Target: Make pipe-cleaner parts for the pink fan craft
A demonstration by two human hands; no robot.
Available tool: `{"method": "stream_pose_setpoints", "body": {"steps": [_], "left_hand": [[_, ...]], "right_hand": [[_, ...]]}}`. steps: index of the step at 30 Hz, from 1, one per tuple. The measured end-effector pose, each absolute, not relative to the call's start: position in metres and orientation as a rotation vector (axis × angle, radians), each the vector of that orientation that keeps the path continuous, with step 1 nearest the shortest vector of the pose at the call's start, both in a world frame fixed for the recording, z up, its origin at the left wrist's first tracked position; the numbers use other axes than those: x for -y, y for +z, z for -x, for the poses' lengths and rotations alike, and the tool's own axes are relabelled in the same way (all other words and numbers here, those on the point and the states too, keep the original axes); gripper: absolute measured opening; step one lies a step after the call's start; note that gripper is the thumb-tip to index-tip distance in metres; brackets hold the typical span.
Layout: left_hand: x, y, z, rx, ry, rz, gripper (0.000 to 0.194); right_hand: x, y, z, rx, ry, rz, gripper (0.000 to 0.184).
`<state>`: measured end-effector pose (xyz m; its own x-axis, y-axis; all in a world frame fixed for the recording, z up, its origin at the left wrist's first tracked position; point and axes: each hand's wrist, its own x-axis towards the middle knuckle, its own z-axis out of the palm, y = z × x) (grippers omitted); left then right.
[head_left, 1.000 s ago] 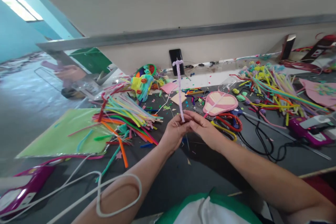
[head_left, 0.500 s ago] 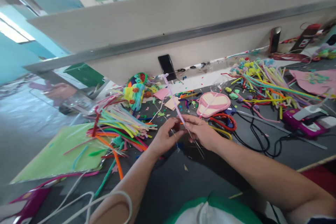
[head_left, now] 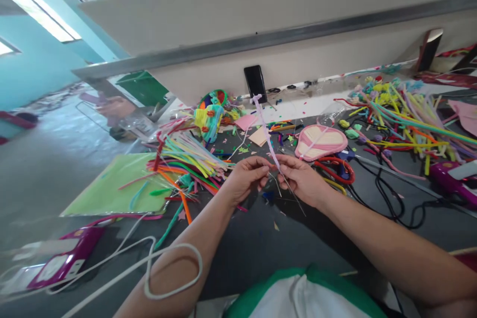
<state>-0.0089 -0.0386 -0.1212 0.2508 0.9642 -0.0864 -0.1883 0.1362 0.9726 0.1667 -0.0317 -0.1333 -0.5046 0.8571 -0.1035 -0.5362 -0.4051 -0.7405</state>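
Purple stem: the fuzzy pale-purple stem [head_left: 265, 126] stands tilted at the centre of the frame, its lower end between both hands, its knobbed tip just in front of the phone [head_left: 255, 83].
Right hand: the right hand [head_left: 303, 181], right of centre, is closed on the stem's base; bare wires [head_left: 297, 199] jut out below it.
Left hand: the left hand [head_left: 248, 179] pinches a fine wire [head_left: 276, 186] beside the stem; whether its fingertips also press the stem is hard to make out.
Hidden: the stem's base lies behind fingers; the white cable [head_left: 173, 248] crosses in front of the left forearm, lower left.
Cut off: the right purple device [head_left: 452, 181] at the right edge, and the green-and-white clothing [head_left: 268, 293] at the bottom.
Blurred: another person's hand [head_left: 117, 108], upper left, its held object unclear.
Tabletop: the dark table [head_left: 231, 263] carries scraps, a fuzzy-stick bundle [head_left: 192, 151] left of centre overlapping a green sheet [head_left: 108, 184], and a pink-and-cream piece [head_left: 322, 141] right of centre, near red scissor handles [head_left: 345, 176].
Room: a pale partition [head_left: 223, 22] spans the top behind the table; a blue wall [head_left: 40, 67] and bright window [head_left: 46, 15] fill the upper left, above a grey floor [head_left: 52, 124].
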Motion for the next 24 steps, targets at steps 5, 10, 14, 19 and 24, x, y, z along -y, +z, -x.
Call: {"method": "stream_pose_setpoints", "body": {"steps": [5, 10, 14, 19, 24], "left_hand": [[0.0398, -0.1235, 0.0028, -0.887, 1.059, -1.015, 0.022], [0.0387, -0.1239, 0.0045, -0.904, 1.089, -1.041, 0.022], [0.0367, -0.1257, 0.0069, -0.927, 1.135, -1.047, 0.023], [0.0381, -0.1255, 0.0047, -0.902, 1.2, -1.051, 0.022], [0.0402, -0.1234, 0.001, -0.901, 1.223, -1.064, 0.023]], "right_hand": [[0.0338, -0.1338, -0.1665, 0.826, 2.053, 0.6, 0.035], [0.0329, -0.1335, -0.1697, 0.903, 2.126, 0.593, 0.04], [0.0307, -0.1312, -0.1738, 0.899, 2.189, 0.508, 0.043], [0.0293, -0.135, -0.1732, 0.997, 2.097, 0.548, 0.052], [0.0281, -0.1403, -0.1706, 1.069, 1.96, 0.625, 0.043]]}}
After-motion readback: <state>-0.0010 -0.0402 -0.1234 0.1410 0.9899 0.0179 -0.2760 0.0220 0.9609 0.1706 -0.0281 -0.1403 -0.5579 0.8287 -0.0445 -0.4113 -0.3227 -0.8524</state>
